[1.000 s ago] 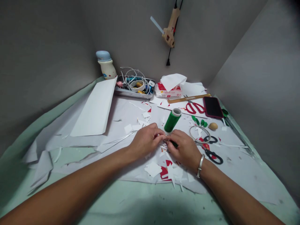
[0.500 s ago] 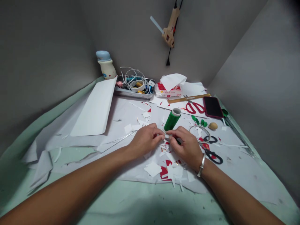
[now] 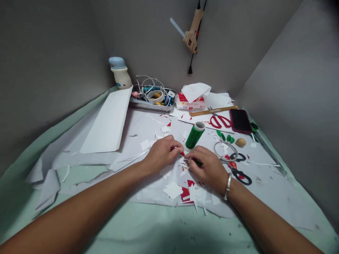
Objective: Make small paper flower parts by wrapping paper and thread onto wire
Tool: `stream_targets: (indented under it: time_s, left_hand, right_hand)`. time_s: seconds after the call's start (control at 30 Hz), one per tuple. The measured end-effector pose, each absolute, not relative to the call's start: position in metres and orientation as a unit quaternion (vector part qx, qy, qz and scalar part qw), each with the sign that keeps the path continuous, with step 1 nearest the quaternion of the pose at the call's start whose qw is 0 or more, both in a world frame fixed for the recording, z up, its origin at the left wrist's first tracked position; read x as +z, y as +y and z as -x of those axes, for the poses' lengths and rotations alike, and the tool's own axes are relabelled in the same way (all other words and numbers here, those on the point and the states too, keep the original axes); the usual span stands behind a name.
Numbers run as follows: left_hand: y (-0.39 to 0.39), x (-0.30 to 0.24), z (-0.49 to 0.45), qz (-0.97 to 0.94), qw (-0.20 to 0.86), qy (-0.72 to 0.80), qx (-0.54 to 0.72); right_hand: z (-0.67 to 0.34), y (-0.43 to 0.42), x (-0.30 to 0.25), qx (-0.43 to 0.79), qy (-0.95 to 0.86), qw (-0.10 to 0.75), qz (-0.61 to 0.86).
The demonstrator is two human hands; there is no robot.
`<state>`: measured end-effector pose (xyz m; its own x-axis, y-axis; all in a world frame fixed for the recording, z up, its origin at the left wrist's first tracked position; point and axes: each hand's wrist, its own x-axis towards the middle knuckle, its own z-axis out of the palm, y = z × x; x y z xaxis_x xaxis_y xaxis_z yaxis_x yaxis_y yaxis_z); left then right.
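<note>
My left hand and my right hand meet over the white paper sheets, both with fingers pinched. The left pinches a small red piece at its fingertips. The right closes on a thin dark green thing that I cannot make out clearly. A green thread spool stands upright just beyond the fingertips. Red and white paper scraps lie under and in front of my hands. A silver bangle is on my right wrist.
Black scissors and a wire ring lie right of my right hand. Farther back are red scissors, a phone, a ruler, a tissue pack, a metal tray and a bottle. A glue gun hangs on the wall.
Both hands stayed pinched together by the spool, shifting only slightly; a small red piece now shows at the left fingertips.
</note>
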<state>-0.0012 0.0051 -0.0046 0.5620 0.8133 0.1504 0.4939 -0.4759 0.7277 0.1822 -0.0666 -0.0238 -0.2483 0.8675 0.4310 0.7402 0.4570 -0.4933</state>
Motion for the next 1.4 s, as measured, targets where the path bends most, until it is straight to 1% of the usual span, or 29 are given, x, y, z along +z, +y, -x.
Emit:
stream_targets:
  time_s: [0.17,0.23,0.33,0.53,0.63,0.83,1.07,1.2,1.4]
  left_hand:
    - [0.004,-0.007,0.0,-0.826,0.33,0.388,0.24]
    - [0.0,-0.007,-0.002,-0.833,0.328,0.378,0.238]
    - [-0.007,-0.007,-0.004,-0.844,0.322,0.36,0.232]
    - [-0.01,-0.004,-0.004,-0.857,0.316,0.344,0.219]
    - [-0.006,-0.004,-0.002,-0.853,0.31,0.351,0.232]
    - [0.005,-0.006,0.001,-0.83,0.314,0.393,0.243]
    - [0.003,-0.008,0.0,-0.83,0.328,0.388,0.229]
    - [-0.005,-0.007,-0.003,-0.844,0.324,0.365,0.224]
    - [-0.007,-0.004,-0.003,-0.848,0.321,0.359,0.219]
  right_hand:
    - [-0.184,-0.066,-0.02,0.098,-0.752,0.402,0.513]
    - [-0.184,-0.065,-0.021,0.091,-0.739,0.409,0.528]
    - [-0.183,-0.065,-0.023,0.083,-0.737,0.39,0.546]
    - [-0.181,-0.066,-0.027,0.062,-0.765,0.326,0.552]
    - [-0.18,-0.066,-0.027,0.062,-0.783,0.303,0.54]
    - [-0.182,-0.067,-0.023,0.091,-0.787,0.327,0.515]
    - [-0.183,-0.066,-0.02,0.082,-0.744,0.398,0.53]
    - [-0.183,-0.064,-0.024,0.072,-0.739,0.376,0.554]
    - [-0.182,-0.064,-0.028,0.067,-0.773,0.324,0.541]
